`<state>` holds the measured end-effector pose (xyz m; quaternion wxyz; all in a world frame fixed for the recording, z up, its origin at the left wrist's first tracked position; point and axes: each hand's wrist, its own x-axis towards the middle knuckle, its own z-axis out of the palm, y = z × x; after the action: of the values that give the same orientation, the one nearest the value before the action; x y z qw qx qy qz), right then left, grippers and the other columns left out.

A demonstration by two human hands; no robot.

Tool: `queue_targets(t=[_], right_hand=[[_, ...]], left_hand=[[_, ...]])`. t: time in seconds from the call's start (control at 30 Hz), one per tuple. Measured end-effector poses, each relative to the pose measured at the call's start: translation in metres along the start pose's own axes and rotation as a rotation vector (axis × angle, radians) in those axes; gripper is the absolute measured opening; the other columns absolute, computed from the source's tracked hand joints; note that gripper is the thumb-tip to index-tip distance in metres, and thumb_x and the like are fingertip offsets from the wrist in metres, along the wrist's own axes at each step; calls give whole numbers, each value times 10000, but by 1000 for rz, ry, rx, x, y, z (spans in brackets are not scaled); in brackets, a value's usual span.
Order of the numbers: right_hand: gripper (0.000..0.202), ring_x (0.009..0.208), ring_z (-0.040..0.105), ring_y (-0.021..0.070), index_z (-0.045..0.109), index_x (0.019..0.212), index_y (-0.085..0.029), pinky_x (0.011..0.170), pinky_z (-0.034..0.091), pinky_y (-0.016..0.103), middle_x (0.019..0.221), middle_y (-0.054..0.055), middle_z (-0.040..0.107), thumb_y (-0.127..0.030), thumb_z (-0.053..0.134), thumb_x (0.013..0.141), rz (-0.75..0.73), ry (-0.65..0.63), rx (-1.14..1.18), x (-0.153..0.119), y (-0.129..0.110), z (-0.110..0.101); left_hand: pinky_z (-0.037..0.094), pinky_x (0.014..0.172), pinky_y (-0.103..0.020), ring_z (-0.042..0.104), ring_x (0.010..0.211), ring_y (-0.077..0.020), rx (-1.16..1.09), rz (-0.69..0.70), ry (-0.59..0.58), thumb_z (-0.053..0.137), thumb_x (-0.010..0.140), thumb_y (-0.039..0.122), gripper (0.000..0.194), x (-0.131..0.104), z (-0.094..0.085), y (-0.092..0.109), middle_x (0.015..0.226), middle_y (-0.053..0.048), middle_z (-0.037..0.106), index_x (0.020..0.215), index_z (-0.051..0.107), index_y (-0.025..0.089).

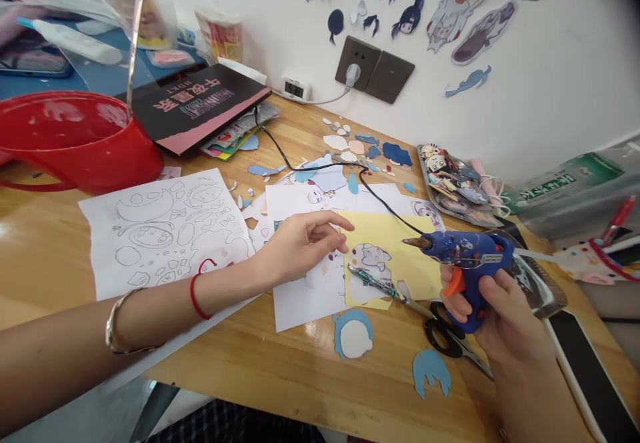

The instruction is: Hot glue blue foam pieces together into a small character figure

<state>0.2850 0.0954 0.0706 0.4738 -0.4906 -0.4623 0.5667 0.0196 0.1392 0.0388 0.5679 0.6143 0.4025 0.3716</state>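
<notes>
My right hand (507, 303) is wrapped round a blue hot glue gun (465, 249), its fingers on the orange trigger and the nozzle pointing left. My left hand (313, 246) reaches over the papers, index finger stretched and the others loosely bent, with nothing seen in it. Below the nozzle is a yellow sheet (415, 276) with a printed figure. A patterned pen (373, 281) and black-handled scissors (445, 336) lie across or near it. Closer to me are a light-blue foam head shape with a white face piece (354, 334) and a jagged blue foam piece (431, 373).
A white sheet of outlined shapes (165, 229) lies left, beside a red container (75, 136). Foam scraps (345, 143) are scattered near the wall. A tray of cutouts (455, 183) stands back right; a phone (590, 376) lies right. The black cord (320, 166) crosses the table.
</notes>
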Motion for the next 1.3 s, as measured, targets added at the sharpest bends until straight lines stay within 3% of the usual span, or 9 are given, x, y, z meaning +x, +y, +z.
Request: queue_targets(t=[0.17, 0.3, 0.53, 0.73, 0.93, 1.13, 1.3], right_hand=[[184, 438, 406, 82, 640, 831, -241, 349, 352, 228, 767, 31, 574, -386, 663, 720, 35, 16, -15, -1, 1, -1], [206, 438, 404, 89, 627, 869, -253, 348, 353, 235, 815, 48, 601, -394, 660, 721, 30, 3, -35, -1, 1, 0], [163, 454, 470, 91, 628, 835, -214, 397, 392, 230, 739, 43, 621, -341, 660, 737, 25, -24, -36, 0, 0, 3], [179, 443, 481, 104, 625, 838, -219, 386, 404, 239, 688, 38, 625, -359, 662, 734, 30, -21, -66, 0, 3, 3], [165, 447, 473, 101, 614, 813, -218, 390, 392, 244, 743, 42, 632, -350, 665, 728, 19, -12, -46, 1, 2, 5], [175, 450, 461, 90, 630, 838, -231, 386, 386, 232, 783, 35, 623, -357, 670, 722, 25, -3, -17, 0, 1, 1], [184, 418, 448, 65, 644, 786, -213, 354, 371, 200, 735, 17, 604, -369, 688, 697, -24, 7, 30, -1, -3, 2]], left_hand=[[481, 863, -295, 622, 936, -140, -109, -11, -30, 590, 779, 218, 308, 0, 3, -2, 1018, -68, 666, 1082, 566, 169], [481, 894, -328, 609, 984, -154, -192, -59, -83, 633, 746, 221, 369, -1, 7, -2, 1130, -85, 625, 1105, 569, 166], [473, 898, -317, 592, 997, -155, -251, 3, -178, 655, 737, 269, 317, -4, 11, 0, 1111, -60, 641, 1041, 630, 184], [471, 849, -282, 606, 936, -147, -150, 64, -205, 590, 792, 240, 179, -4, 10, 5, 992, -57, 672, 927, 681, 168], [482, 770, -296, 620, 814, -149, -127, 60, -143, 680, 708, 256, 85, -2, 8, -2, 823, -32, 676, 715, 667, 173], [474, 629, -261, 613, 685, -126, -112, -78, 13, 741, 619, 272, 266, -2, 8, -3, 690, 1, 647, 568, 503, 165], [465, 692, -276, 605, 747, -136, 150, 98, 33, 670, 717, 309, 139, -2, 4, -2, 783, -18, 666, 660, 648, 184]])
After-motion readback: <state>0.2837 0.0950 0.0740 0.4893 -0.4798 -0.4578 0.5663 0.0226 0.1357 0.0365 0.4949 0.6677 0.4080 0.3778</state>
